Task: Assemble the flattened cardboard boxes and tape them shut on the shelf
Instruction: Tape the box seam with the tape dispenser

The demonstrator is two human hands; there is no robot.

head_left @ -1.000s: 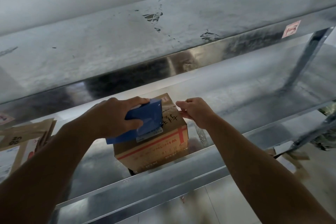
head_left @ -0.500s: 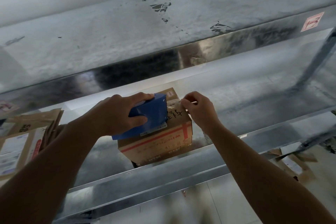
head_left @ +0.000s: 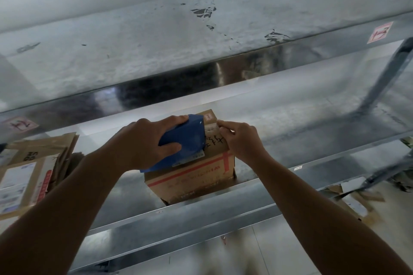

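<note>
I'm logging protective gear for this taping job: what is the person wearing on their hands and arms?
Nothing shows: the left hand and right hand are ungloved, and the forearms are bare to the frame edge, with no sleeves, watch, bands or rings visible.

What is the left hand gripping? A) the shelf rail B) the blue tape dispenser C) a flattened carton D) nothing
B: the left hand wraps its fingers and thumb around the blue tape dispenser sitting on top of the cardboard box, while the right hand pinches the tape beside it.
</note>
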